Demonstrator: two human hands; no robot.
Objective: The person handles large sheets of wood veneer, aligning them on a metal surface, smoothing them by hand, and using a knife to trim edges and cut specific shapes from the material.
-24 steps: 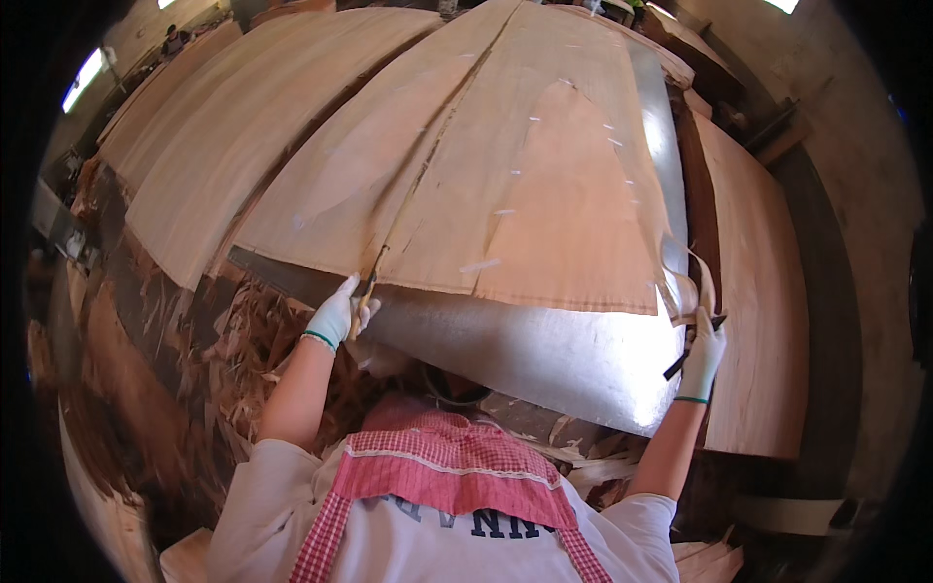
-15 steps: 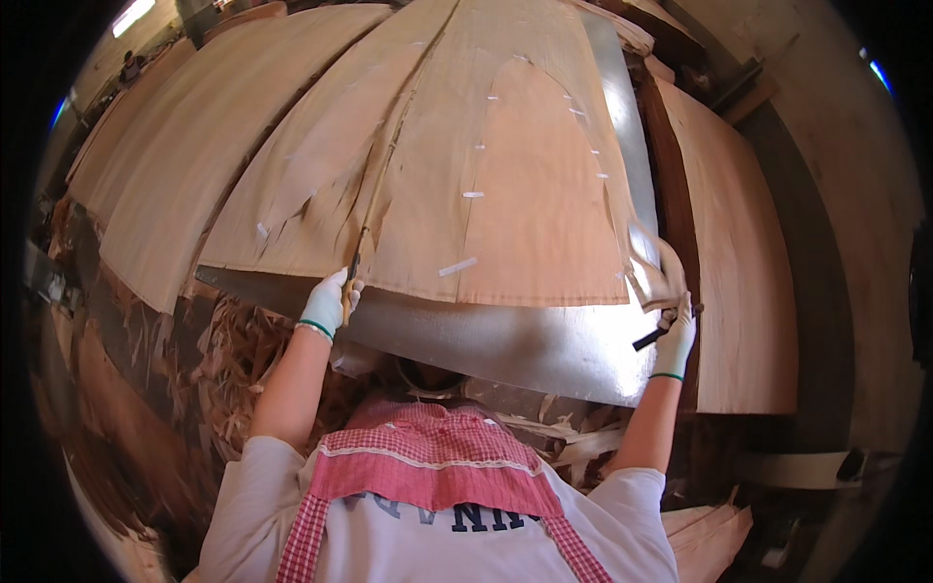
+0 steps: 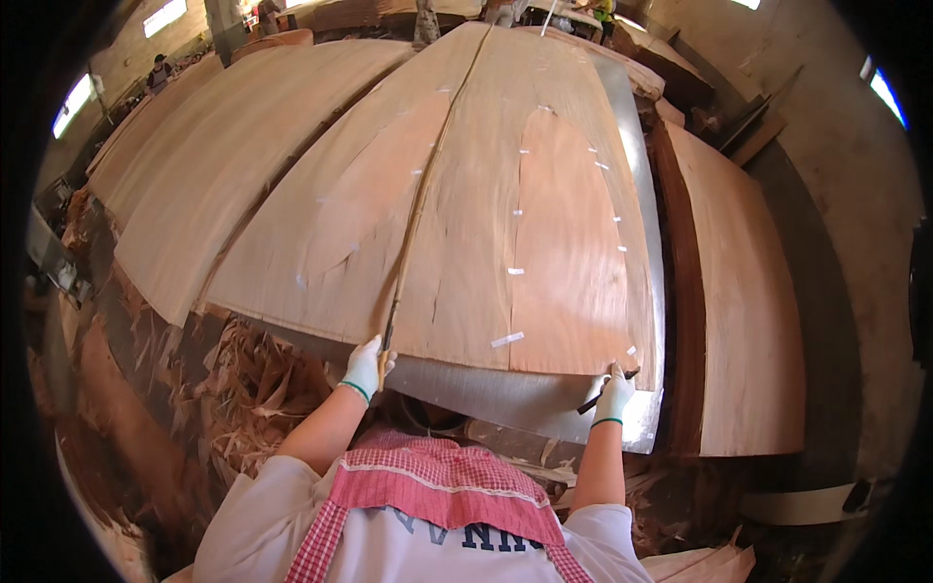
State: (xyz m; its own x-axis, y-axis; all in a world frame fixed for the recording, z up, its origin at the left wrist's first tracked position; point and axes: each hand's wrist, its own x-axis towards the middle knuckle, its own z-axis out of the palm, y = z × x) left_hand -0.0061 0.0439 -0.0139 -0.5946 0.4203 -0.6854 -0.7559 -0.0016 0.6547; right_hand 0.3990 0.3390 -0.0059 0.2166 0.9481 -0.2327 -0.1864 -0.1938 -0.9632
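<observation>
A large wood veneer sheet (image 3: 457, 291) lies before me, with a lighter patch (image 3: 569, 282) held along its edges by short white tapes. Along the sheet runs a long thin pole (image 3: 425, 189), away from me. My left hand (image 3: 365, 369), in a white glove with a green cuff, is closed round the pole's near end at the sheet's front edge. My gloved right hand (image 3: 613, 396) is closed on a slim dark tool (image 3: 589, 404), its kind unclear. Those fingers touch the sheet's near right corner; whether they pinch it is hidden.
Under the veneer is a shiny metal sheet (image 3: 486, 389). More veneer stacks stand at left (image 3: 233, 146) and right (image 3: 743, 291). Scrap strips (image 3: 258, 389) heap on the left below the sheet. People (image 3: 158, 73) are far off at the back.
My right hand has come inward to the veneer's near right corner, and the loose curled strip it held is out of sight. The veneer's torn left part lies flatter. The view has shifted.
</observation>
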